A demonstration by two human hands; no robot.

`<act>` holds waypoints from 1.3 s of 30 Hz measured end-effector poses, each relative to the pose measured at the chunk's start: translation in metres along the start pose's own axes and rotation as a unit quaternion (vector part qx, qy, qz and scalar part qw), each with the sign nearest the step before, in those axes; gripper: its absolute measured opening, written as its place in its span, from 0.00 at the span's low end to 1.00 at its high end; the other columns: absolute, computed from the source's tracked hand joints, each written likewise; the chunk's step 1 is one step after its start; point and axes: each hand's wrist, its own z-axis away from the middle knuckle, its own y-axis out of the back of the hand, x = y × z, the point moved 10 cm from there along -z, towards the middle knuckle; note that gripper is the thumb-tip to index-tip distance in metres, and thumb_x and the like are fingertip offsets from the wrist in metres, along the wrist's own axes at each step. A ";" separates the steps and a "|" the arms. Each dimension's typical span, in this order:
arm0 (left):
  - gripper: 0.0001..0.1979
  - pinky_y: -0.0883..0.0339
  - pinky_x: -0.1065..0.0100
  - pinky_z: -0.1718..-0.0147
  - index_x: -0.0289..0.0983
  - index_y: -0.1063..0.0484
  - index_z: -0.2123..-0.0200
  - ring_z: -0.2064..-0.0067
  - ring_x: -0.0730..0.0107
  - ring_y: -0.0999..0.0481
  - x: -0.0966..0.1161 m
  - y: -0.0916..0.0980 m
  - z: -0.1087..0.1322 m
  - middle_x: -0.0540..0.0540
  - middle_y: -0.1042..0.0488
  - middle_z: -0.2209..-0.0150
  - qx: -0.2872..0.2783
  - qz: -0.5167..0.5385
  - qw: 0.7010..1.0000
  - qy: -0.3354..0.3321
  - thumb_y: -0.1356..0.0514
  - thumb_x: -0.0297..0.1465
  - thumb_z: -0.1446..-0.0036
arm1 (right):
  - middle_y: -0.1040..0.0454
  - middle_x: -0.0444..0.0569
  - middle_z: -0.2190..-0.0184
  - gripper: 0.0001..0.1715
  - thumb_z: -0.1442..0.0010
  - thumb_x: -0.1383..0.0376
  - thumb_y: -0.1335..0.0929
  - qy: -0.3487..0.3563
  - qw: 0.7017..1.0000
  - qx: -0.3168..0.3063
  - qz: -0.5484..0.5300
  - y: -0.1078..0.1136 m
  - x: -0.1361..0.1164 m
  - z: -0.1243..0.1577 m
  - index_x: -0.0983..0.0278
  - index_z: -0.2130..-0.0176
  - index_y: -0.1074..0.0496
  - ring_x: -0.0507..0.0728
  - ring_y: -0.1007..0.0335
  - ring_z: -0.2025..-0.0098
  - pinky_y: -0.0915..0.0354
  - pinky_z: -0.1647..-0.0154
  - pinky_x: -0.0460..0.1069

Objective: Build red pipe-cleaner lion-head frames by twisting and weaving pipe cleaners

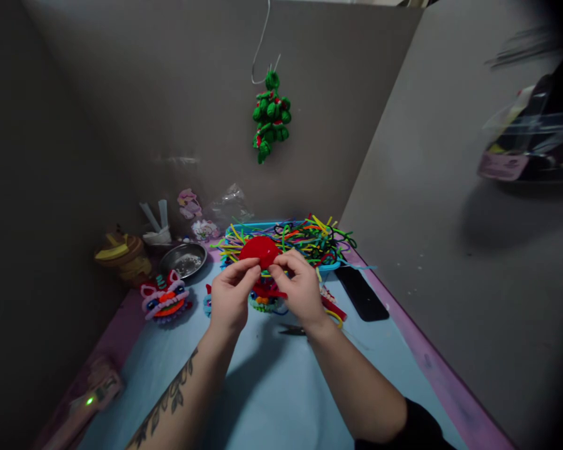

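Works over a pale blue mat (pixel 169 347), facing a blue tray (pixel 331 267) at the far side. Has plenty of loose fuzzy stems (pixel 300 237) heaped in that tray, in many colours, so seems far from short of stock.

Holds both hands close together, raised in front of the tray. Grips with the left hand (pixel 229 297) the near left edge of a rounded red piece (pixel 259 250), pinching with thumb and forefinger. Grips with the right hand (pixel 300 287) the near right edge in much the same way. Has the red piece, then, between two pinches, at the near side of the tray.

Has on the left of the mat a lilac figure (pixel 165 299) with ears, blue eyes and an orange mouth. To judge by that whole look, counts as finished work. Has to the right of the hands a black slab (pixel 362 294), perhaps a phone, with no visible part in the making.

Shows just below the fingers a face-like piece (pixel 265 303) in orange, blue and green, partly hidden. Cannot tell joined to the red piece from merely lying behind. Seems assembled in part only, as far as visible. Shows also a red strip (pixel 278 293) below the fingertips, with an unclear attachment.

Has a dark pointed tool (pixel 293 330) lying near the right wrist, untouched. Appears midway, with shaping or fixing of the red piece in hand; cannot judge the amount left.
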 end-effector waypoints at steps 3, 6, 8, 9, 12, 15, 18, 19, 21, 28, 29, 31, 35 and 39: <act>0.11 0.32 0.72 0.69 0.37 0.19 0.70 0.72 0.73 0.25 0.001 -0.001 0.000 0.48 0.20 0.73 -0.011 -0.015 1.000 -0.009 0.29 0.32 0.61 | 0.37 0.43 0.75 0.12 0.43 0.67 0.34 -0.026 0.998 -0.030 -0.041 -0.006 0.005 -0.002 0.63 0.77 0.34 0.52 0.39 0.69 0.41 0.66 0.48; 0.11 0.32 0.72 0.68 0.37 0.19 0.70 0.71 0.73 0.24 0.002 0.000 0.000 0.47 0.20 0.71 -0.011 -0.015 1.000 -0.018 0.29 0.32 0.60 | 0.36 0.43 0.75 0.13 0.41 0.64 0.34 -0.029 0.997 -0.032 -0.057 -0.003 0.005 -0.003 0.63 0.76 0.33 0.53 0.38 0.69 0.41 0.66 0.48; 0.11 0.32 0.72 0.69 0.37 0.19 0.69 0.71 0.73 0.25 0.001 0.005 -0.001 0.47 0.20 0.71 0.011 -0.006 1.000 -0.021 0.29 0.32 0.60 | 0.32 0.46 0.71 0.14 0.38 0.59 0.36 -0.018 0.998 -0.019 -0.065 0.002 0.002 -0.001 0.63 0.71 0.29 0.54 0.35 0.67 0.39 0.64 0.48; 0.12 0.32 0.72 0.68 0.37 0.19 0.68 0.70 0.73 0.25 0.001 0.008 -0.002 0.47 0.20 0.70 0.026 0.004 0.999 -0.022 0.29 0.33 0.60 | 0.31 0.47 0.70 0.17 0.37 0.54 0.38 -0.008 0.997 -0.015 -0.072 0.005 0.000 0.000 0.63 0.67 0.28 0.54 0.35 0.66 0.39 0.64 0.49; 0.14 0.33 0.73 0.67 0.37 0.20 0.67 0.69 0.75 0.25 0.000 0.015 -0.005 0.48 0.20 0.70 0.057 0.048 0.997 -0.017 0.28 0.33 0.61 | 0.32 0.47 0.71 0.33 0.41 0.40 0.42 0.027 0.996 -0.035 -0.071 0.003 -0.006 0.002 0.63 0.59 0.28 0.55 0.35 0.69 0.38 0.67 0.49; 0.14 0.33 0.73 0.66 0.37 0.20 0.67 0.69 0.75 0.24 0.000 0.019 -0.007 0.48 0.20 0.69 0.070 0.085 0.994 -0.007 0.28 0.33 0.62 | 0.31 0.49 0.67 0.29 0.48 0.41 0.33 0.062 0.995 -0.080 -0.007 -0.007 -0.011 0.002 0.63 0.61 0.27 0.57 0.33 0.64 0.35 0.64 0.50; 0.14 0.32 0.70 0.64 0.37 0.20 0.68 0.66 0.71 0.24 0.003 0.019 -0.009 0.47 0.20 0.68 0.071 0.116 0.991 -0.002 0.28 0.34 0.61 | 0.28 0.49 0.63 0.11 0.46 0.58 0.29 0.066 0.987 -0.136 0.048 -0.019 -0.010 0.001 0.62 0.63 0.27 0.56 0.31 0.60 0.34 0.59 0.50; 0.14 0.32 0.70 0.63 0.37 0.20 0.68 0.66 0.70 0.23 0.004 0.018 -0.009 0.46 0.19 0.67 0.068 0.124 0.990 0.000 0.29 0.34 0.61 | 0.27 0.48 0.65 0.06 0.44 0.63 0.30 0.059 0.984 -0.158 0.062 -0.023 -0.008 0.001 0.62 0.64 0.27 0.55 0.30 0.61 0.35 0.59 0.50; 0.13 0.32 0.69 0.63 0.37 0.19 0.68 0.65 0.69 0.23 0.005 0.017 -0.011 0.45 0.19 0.66 0.062 0.133 0.989 0.000 0.29 0.36 0.60 | 0.25 0.46 0.68 0.04 0.42 0.68 0.33 0.044 0.976 -0.194 0.083 -0.028 -0.005 0.003 0.62 0.66 0.26 0.54 0.30 0.64 0.36 0.60 0.49; 0.12 0.33 0.70 0.62 0.36 0.19 0.67 0.65 0.70 0.24 0.010 0.037 -0.019 0.46 0.19 0.67 0.081 -0.014 0.994 -0.074 0.32 0.37 0.54 | 0.28 0.45 0.72 0.08 0.39 0.65 0.35 0.026 0.999 -0.019 0.011 0.028 -0.017 -0.002 0.62 0.70 0.29 0.53 0.32 0.69 0.38 0.66 0.47; 0.12 0.33 0.70 0.62 0.36 0.19 0.67 0.65 0.70 0.24 0.010 0.040 -0.021 0.46 0.19 0.67 0.081 -0.042 0.992 -0.083 0.33 0.38 0.52 | 0.29 0.44 0.73 0.08 0.39 0.63 0.35 0.019 0.999 0.038 -0.004 0.044 -0.016 -0.002 0.62 0.70 0.30 0.53 0.34 0.70 0.38 0.68 0.47; 0.13 0.33 0.71 0.63 0.35 0.19 0.67 0.65 0.70 0.24 0.009 0.044 -0.024 0.46 0.20 0.68 0.078 -0.079 0.990 -0.092 0.35 0.39 0.50 | 0.32 0.43 0.76 0.10 0.39 0.60 0.34 0.000 0.990 0.136 -0.032 0.071 -0.009 0.001 0.62 0.70 0.30 0.52 0.37 0.73 0.40 0.72 0.46; 0.13 0.32 0.69 0.62 0.35 0.19 0.67 0.65 0.68 0.23 0.007 0.043 -0.029 0.45 0.20 0.68 0.065 -0.056 0.994 -0.074 0.34 0.39 0.52 | 0.35 0.42 0.78 0.14 0.43 0.55 0.32 -0.038 0.970 0.231 -0.063 0.099 0.012 -0.001 0.63 0.70 0.31 0.50 0.41 0.76 0.43 0.75 0.46; 0.12 0.31 0.70 0.62 0.36 0.20 0.68 0.66 0.70 0.23 -0.002 0.034 -0.032 0.46 0.19 0.68 0.041 0.073 0.997 0.001 0.31 0.36 0.56 | 0.32 0.41 0.75 0.15 0.44 0.53 0.32 -0.085 0.931 0.292 -0.204 0.102 0.040 -0.006 0.62 0.65 0.34 0.48 0.41 0.80 0.44 0.79 0.44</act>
